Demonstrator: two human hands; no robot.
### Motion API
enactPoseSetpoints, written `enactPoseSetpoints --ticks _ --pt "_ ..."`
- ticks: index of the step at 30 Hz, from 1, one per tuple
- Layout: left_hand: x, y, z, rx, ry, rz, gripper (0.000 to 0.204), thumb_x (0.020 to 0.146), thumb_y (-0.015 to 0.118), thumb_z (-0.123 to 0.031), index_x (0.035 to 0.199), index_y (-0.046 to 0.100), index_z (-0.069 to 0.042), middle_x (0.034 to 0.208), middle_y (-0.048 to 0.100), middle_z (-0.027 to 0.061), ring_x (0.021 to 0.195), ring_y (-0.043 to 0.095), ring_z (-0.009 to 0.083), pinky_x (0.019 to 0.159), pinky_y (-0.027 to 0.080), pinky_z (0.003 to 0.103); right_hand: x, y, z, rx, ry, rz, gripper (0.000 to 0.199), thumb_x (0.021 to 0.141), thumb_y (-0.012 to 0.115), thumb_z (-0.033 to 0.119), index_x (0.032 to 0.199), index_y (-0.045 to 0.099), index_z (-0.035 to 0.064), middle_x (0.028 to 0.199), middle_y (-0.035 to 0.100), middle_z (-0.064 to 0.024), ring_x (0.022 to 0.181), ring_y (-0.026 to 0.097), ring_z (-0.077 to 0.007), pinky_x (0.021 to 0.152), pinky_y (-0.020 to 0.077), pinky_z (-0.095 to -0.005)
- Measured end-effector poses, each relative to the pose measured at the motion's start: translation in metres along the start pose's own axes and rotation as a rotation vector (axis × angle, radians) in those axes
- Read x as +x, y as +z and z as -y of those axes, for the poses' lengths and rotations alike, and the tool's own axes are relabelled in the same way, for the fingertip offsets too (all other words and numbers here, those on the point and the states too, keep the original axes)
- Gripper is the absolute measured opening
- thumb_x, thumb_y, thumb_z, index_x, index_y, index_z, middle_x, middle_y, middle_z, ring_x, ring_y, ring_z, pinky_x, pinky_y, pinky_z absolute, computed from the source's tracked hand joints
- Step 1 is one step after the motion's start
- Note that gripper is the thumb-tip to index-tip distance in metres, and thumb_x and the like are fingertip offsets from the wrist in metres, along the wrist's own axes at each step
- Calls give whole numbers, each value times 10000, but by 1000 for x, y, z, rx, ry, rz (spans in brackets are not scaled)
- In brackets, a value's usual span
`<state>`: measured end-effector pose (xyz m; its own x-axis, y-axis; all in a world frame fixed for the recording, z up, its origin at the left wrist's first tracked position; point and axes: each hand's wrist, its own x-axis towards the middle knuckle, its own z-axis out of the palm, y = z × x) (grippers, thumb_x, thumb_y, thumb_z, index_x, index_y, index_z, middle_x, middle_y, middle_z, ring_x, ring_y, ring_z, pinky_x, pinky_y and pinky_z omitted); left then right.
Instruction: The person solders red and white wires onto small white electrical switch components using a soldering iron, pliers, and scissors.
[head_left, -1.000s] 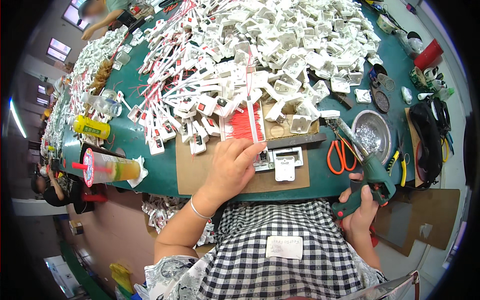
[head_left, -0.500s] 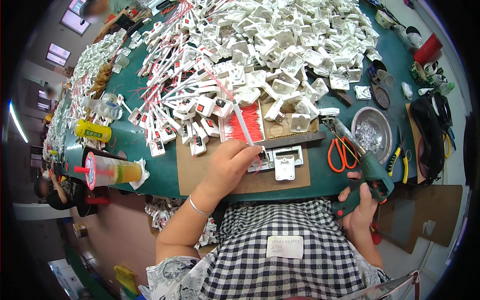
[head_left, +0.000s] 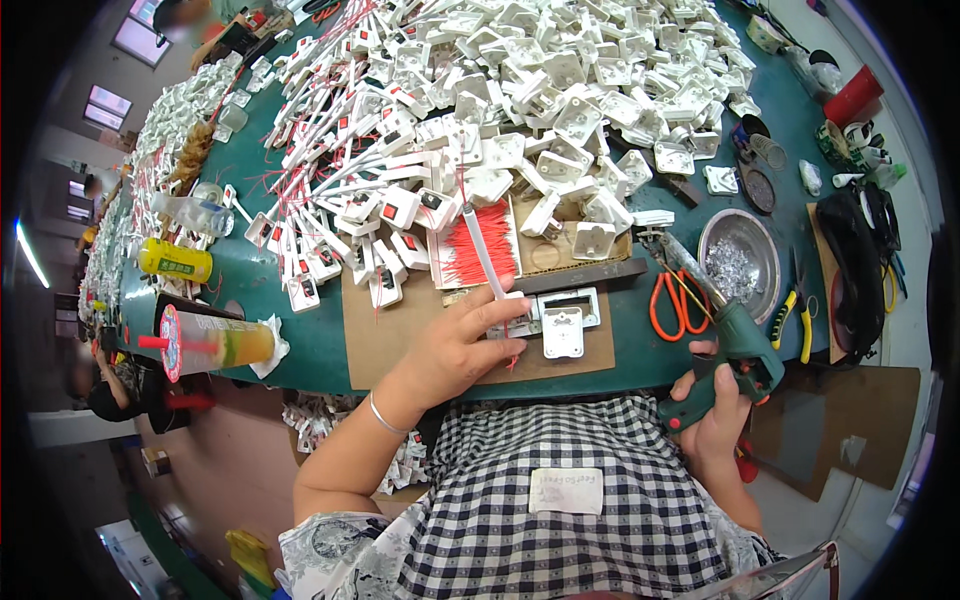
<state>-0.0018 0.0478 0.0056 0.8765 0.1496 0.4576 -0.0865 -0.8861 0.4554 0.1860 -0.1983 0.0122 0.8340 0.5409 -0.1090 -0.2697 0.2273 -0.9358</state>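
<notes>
My left hand (head_left: 450, 350) holds a white plastic part with a long thin white stem (head_left: 485, 250) against the work board. Its fingers lie over the stem's lower end, and the thumb is near a red wire end (head_left: 514, 358). The fingers partly hide the part. Just to the right, a white open housing (head_left: 563, 332) lies by a metal fixture (head_left: 575, 300). My right hand (head_left: 715, 410) is wrapped round the handle of a green soldering gun (head_left: 745, 345), its metal front pointing up and left over the table edge.
Red wires (head_left: 475, 245) fill a box behind a dark metal bar (head_left: 590, 275). Heaped white housings (head_left: 600, 60) cover the back. Orange-handled scissors (head_left: 668, 305), a metal bowl (head_left: 772, 260) and yellow-handled pliers (head_left: 806, 325) lie right. A drink cup (head_left: 215, 345) stands left.
My left hand's fingers have spread somewhat, the thumb shifting down toward the red wire end. The right hand keeps its hold on the soldering gun. The whole view has shifted slightly.
</notes>
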Motion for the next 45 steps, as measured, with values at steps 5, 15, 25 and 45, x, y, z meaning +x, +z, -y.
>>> enactPoseSetpoints --ticks 5,15,25,45 --pt "3 -7 -12 5 -51 97 167 693 747 -95 851 701 -123 1219 590 24 1062 551 303 877 476 374 1 2 1 -10 19 4 394 913 493 154 1249 412 -33 1094 574 -188 620 587 -180 560 497 -279" --pt "-14 21 -29 -688 -723 -328 239 884 575 -31 1117 526 -14 767 608 65 635 529 147 632 447 273 -3 2 0 -129 -23 153 440 904 516 198 1258 402 -38 1108 550 -191 628 589 -184 572 500 -311" --pt "-15 25 -29 -476 -715 -396 248 876 600 -44 1119 552 -26 777 612 73 640 550 144 583 446 262 -13 2 9 -388 18 407 467 887 566 243 1226 459 -60 1134 573 -171 673 594 -184 619 487 -302" --pt "-9 19 -40 -372 -749 -334 76 848 636 -10 917 622 17 829 670 90 706 640 121 650 510 242 -17 -7 -2 -350 62 473 472 853 614 103 1219 354 -44 1088 610 -192 680 636 -180 660 522 -297"
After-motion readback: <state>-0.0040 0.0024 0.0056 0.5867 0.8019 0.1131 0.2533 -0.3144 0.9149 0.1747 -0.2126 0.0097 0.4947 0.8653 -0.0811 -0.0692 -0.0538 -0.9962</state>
